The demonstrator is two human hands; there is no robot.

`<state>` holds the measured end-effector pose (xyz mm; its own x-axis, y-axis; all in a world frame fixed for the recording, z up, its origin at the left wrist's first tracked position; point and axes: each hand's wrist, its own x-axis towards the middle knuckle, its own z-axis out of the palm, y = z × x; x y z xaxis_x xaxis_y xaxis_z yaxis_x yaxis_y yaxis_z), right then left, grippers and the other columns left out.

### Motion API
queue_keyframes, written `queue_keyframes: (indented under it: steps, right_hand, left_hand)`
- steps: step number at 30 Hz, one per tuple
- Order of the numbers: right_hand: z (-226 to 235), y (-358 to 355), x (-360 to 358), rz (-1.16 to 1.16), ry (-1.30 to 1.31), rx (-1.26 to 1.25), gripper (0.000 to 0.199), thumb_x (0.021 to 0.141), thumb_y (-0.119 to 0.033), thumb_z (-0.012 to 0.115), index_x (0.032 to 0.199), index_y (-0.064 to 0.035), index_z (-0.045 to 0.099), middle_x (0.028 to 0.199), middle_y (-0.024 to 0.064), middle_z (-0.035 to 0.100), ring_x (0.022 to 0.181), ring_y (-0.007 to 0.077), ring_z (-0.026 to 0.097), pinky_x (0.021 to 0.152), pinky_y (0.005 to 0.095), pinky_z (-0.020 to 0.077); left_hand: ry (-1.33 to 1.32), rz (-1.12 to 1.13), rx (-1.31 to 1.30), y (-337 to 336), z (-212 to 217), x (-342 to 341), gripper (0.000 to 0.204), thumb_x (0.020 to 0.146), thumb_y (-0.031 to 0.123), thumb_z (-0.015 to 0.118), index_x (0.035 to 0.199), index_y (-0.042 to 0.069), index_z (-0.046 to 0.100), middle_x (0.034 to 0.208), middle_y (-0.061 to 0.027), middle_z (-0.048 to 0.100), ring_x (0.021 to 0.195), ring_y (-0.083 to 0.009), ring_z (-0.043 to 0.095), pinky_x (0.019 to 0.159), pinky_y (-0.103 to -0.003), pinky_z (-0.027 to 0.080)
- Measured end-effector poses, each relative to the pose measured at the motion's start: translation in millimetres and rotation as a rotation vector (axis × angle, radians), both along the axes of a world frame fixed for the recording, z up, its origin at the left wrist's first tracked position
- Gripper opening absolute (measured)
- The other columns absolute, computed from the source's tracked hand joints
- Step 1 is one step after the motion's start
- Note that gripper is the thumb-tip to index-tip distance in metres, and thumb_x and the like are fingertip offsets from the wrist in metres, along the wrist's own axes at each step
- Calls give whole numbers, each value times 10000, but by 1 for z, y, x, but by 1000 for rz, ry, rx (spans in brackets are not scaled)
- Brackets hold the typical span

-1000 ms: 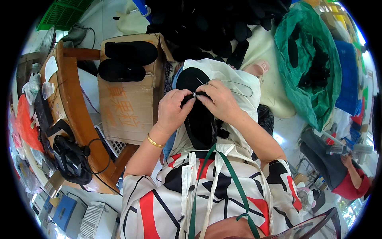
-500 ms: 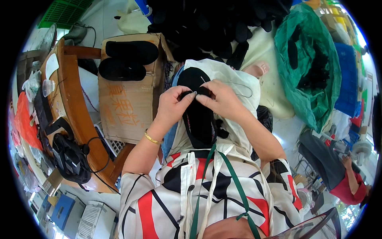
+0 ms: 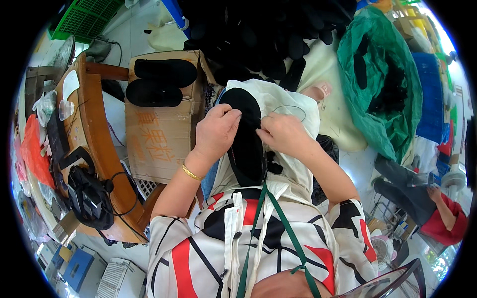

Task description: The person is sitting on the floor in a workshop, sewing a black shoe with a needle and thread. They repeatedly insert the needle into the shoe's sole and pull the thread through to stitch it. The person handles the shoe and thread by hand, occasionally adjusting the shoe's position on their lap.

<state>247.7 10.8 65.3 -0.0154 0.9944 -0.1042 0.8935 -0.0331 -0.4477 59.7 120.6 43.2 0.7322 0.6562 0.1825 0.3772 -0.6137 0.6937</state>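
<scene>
A black cloth shoe (image 3: 246, 144) lies lengthwise on the white cloth over my lap, its rounded end away from me. My left hand (image 3: 217, 130) is over the shoe's left side, thumb and fingers pinched together; what is between them is too small to make out. Beside the right edge is my right hand (image 3: 284, 132), its fingers curled closed, with their contents hidden. A thin dark looped strand (image 3: 294, 108) curves above the right hand on the white cloth (image 3: 285, 94). Small black pieces (image 3: 273, 164) lie to the right of the shoe's near end.
Left of me, a pair of black shoes (image 3: 158, 82) rests on a cardboard box (image 3: 159, 129) next to a wooden table (image 3: 99, 144). Many black shoes (image 3: 258, 37) are heaped ahead. At right stands a green plastic sack (image 3: 382, 119) with black items inside; a person in red (image 3: 444, 223) is beyond.
My hands have drawn apart from the middle of the shoe, the left to its left side and the right beyond its right edge. The looped strand has shifted left.
</scene>
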Motion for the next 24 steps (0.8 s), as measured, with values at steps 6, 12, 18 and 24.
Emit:
queue_keyframes:
  steps: [6, 12, 18, 24]
  right_hand:
    - [-27, 1, 11, -1, -407, 127, 111, 669, -105, 669, 772, -70, 647, 765, 82, 623, 705, 253, 655, 569, 348, 520]
    - [-23, 25, -5, -499, 482, 519, 172, 921, -156, 583, 802, -33, 599, 809, 78, 621, 722, 223, 627, 716, 334, 540]
    - [-4, 27, -52, -774, 2033, 414, 213, 1014, -167, 457, 829, -70, 502, 711, 41, 500, 690, 168, 525, 906, 408, 465]
    - [-14, 2, -66, -657, 1966, 363, 184, 988, -117, 439, 839, -40, 514, 695, 19, 465, 667, 122, 478, 785, 318, 473]
  left_hand:
    - [69, -46, 40, -6, 12, -3, 384, 764, 108, 716, 1128, 54, 605, 1095, -129, 579, 984, -315, 598, 777, -385, 523]
    - [24, 5, 46, -10, 4, -2, 445, 742, 109, 740, 1147, 35, 573, 1105, -155, 560, 1020, -336, 576, 818, -397, 512]
    - [62, 60, 77, -15, -4, 6, 457, 709, 110, 761, 1124, 29, 587, 1068, -140, 567, 993, -324, 595, 795, -374, 523]
    - [217, 40, 424, -17, -21, 2, 335, 766, 126, 691, 1072, 12, 614, 860, -100, 565, 793, -244, 623, 617, -316, 539]
